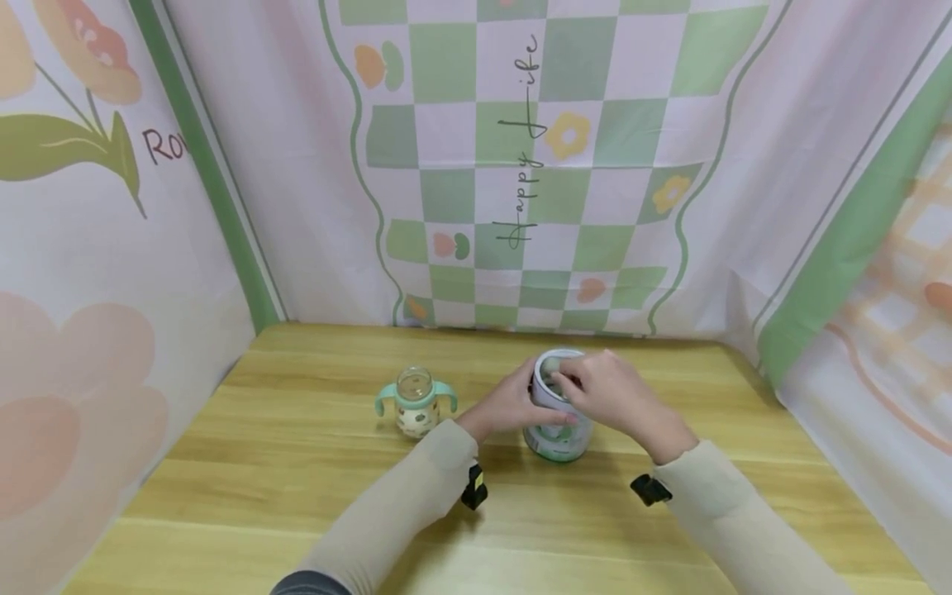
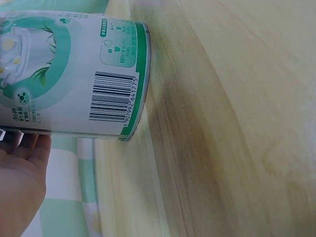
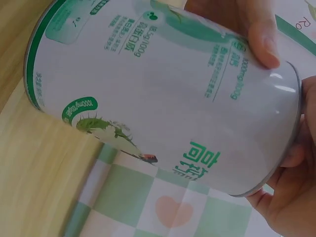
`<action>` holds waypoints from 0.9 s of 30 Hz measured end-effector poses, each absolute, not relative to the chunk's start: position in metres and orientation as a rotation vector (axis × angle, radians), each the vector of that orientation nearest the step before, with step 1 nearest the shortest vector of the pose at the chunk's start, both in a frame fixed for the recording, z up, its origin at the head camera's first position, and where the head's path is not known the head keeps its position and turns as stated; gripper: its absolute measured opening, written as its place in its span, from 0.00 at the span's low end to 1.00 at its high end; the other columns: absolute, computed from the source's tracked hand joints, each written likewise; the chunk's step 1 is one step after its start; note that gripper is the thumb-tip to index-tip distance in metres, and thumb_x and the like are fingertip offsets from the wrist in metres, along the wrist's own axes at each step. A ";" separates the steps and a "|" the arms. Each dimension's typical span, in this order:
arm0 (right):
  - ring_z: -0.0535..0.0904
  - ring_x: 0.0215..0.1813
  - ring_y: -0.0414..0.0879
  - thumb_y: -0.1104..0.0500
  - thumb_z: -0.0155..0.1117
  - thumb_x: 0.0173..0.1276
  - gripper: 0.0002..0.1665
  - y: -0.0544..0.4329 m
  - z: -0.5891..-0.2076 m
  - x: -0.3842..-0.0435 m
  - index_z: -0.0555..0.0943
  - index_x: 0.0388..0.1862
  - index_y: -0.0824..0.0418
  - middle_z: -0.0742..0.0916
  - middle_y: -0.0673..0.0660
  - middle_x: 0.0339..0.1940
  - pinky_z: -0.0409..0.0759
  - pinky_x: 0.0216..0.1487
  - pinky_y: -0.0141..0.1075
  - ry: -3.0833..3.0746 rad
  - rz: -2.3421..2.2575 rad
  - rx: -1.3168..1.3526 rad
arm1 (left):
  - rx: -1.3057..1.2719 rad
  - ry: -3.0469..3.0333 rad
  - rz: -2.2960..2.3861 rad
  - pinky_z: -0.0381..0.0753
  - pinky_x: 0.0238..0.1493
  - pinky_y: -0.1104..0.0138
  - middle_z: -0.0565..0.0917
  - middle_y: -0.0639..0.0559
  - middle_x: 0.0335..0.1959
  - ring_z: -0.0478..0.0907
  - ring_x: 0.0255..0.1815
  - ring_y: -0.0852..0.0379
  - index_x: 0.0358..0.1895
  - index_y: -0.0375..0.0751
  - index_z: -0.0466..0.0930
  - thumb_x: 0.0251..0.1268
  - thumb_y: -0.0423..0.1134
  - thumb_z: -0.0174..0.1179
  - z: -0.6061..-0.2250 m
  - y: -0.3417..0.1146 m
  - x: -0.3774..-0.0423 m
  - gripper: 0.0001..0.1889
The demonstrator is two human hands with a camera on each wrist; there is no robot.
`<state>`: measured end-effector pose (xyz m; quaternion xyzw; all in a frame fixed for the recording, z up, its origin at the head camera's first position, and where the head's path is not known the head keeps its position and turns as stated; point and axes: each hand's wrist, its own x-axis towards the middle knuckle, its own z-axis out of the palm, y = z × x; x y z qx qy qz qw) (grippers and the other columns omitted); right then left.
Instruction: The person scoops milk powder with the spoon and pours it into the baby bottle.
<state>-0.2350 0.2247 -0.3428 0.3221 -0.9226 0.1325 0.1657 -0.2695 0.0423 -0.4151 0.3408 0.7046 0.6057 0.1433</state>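
Note:
A white and green milk powder can (image 1: 559, 442) stands on the table with its open top facing up. My left hand (image 1: 513, 402) grips the can's side, thumb across the front; the left wrist view shows its fingers against the printed wall (image 2: 74, 64). At the mouth of the can is my right hand (image 1: 610, 392), its fingers bent over the rim (image 3: 300, 108). Beside those fingertips, inside the opening, a pale grey-green thing (image 1: 550, 366) shows; whether they pinch it is hidden. To the left stands a clear baby bottle (image 1: 416, 417) with mint-green handles and no cap on.
The wooden table (image 1: 297, 463) reaches back to a green-and-white checked cloth (image 1: 506, 190). Printed cloths hang at the left and right sides. Dark wrist cameras sit on both cuffs.

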 end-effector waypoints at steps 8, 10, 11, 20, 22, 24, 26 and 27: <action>0.59 0.15 0.35 0.58 0.61 0.74 0.24 0.223 -0.340 -0.233 0.67 0.16 0.50 0.65 0.42 0.12 0.62 0.20 0.31 -2.700 0.558 0.890 | 1.014 1.991 1.754 0.79 0.55 0.63 0.75 0.61 0.62 0.78 0.57 0.60 0.71 0.66 0.59 0.59 0.44 0.74 -0.419 0.043 -0.271 0.41; 0.58 0.15 0.35 0.58 0.60 0.76 0.25 0.224 -0.338 -0.232 0.67 0.16 0.51 0.64 0.43 0.12 0.61 0.20 0.31 -2.718 0.643 0.867 | 1.003 2.003 1.750 0.78 0.55 0.63 0.75 0.61 0.62 0.77 0.57 0.60 0.72 0.67 0.59 0.58 0.45 0.75 -0.419 0.043 -0.271 0.41; 0.58 0.15 0.36 0.58 0.59 0.76 0.26 0.225 -0.336 -0.231 0.66 0.16 0.51 0.64 0.43 0.12 0.61 0.20 0.31 -2.724 0.685 0.855 | 0.997 2.011 1.747 0.78 0.55 0.63 0.75 0.62 0.61 0.77 0.57 0.60 0.71 0.67 0.59 0.58 0.45 0.75 -0.419 0.043 -0.271 0.41; 0.58 0.14 0.37 0.53 0.57 0.79 0.25 0.236 -0.332 -0.230 0.71 0.17 0.53 0.67 0.44 0.11 0.62 0.19 0.32 -2.720 0.861 0.765 | 0.989 2.049 1.734 0.78 0.55 0.62 0.76 0.62 0.61 0.76 0.58 0.61 0.71 0.67 0.60 0.58 0.45 0.75 -0.421 0.043 -0.275 0.41; 0.58 0.14 0.37 0.52 0.57 0.79 0.25 0.239 -0.332 -0.230 0.71 0.17 0.53 0.67 0.45 0.11 0.62 0.18 0.32 -2.721 0.870 0.729 | 0.985 2.055 1.732 0.78 0.56 0.62 0.75 0.62 0.61 0.76 0.58 0.61 0.71 0.68 0.60 0.58 0.46 0.75 -0.421 0.043 -0.275 0.41; 0.58 0.14 0.37 0.53 0.57 0.79 0.25 0.242 -0.332 -0.230 0.71 0.17 0.53 0.66 0.45 0.11 0.62 0.18 0.32 -2.716 0.875 0.701 | 0.979 2.057 1.733 0.78 0.56 0.61 0.75 0.62 0.61 0.76 0.58 0.61 0.72 0.68 0.60 0.58 0.46 0.75 -0.421 0.043 -0.275 0.42; 0.57 0.14 0.38 0.53 0.57 0.78 0.26 0.245 -0.332 -0.230 0.70 0.16 0.53 0.65 0.45 0.10 0.62 0.18 0.32 -2.713 0.881 0.678 | 0.969 2.065 1.729 0.78 0.55 0.61 0.75 0.62 0.61 0.76 0.58 0.61 0.72 0.67 0.59 0.57 0.47 0.76 -0.421 0.043 -0.275 0.42; 0.57 0.14 0.38 0.53 0.57 0.78 0.26 0.247 -0.333 -0.229 0.69 0.16 0.53 0.65 0.45 0.10 0.61 0.17 0.32 -2.711 0.880 0.667 | 0.964 2.071 1.728 0.78 0.55 0.61 0.75 0.62 0.61 0.76 0.58 0.61 0.72 0.67 0.60 0.57 0.47 0.76 -0.422 0.043 -0.275 0.42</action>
